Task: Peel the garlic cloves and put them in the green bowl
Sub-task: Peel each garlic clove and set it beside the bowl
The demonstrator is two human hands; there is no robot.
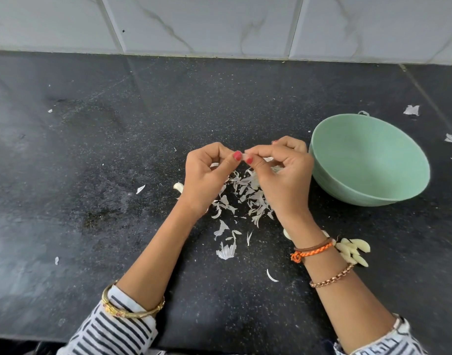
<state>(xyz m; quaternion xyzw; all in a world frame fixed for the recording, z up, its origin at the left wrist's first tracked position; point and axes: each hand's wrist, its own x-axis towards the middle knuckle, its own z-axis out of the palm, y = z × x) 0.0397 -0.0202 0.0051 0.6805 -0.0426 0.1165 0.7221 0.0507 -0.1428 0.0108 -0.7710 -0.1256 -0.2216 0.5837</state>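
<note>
Hands: left hand [207, 172] and right hand [278, 170] pinched one small pale garlic clove [244, 157] between fingertips.
Bowl: round green plastic bowl [368, 160] stood near the black stone bench's [91, 149] right edge.
Peeled cloves: heaped beside the right wrist [354, 251].

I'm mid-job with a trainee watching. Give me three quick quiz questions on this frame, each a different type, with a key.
1. True or false: the green bowl already holds peeled cloves.
2. Multiple choice: the pile of peeled cloves lies (A) inside the bowl, (B) on the counter beside the right wrist, (C) against the tiled wall.
3. Fill in: the left hand and right hand together pinch one ____ above the heap of skins.

Key
1. False; the visible part of its inside is bare.
2. B.
3. Clove, which shows only as a small pale bit between the fingers.
</note>
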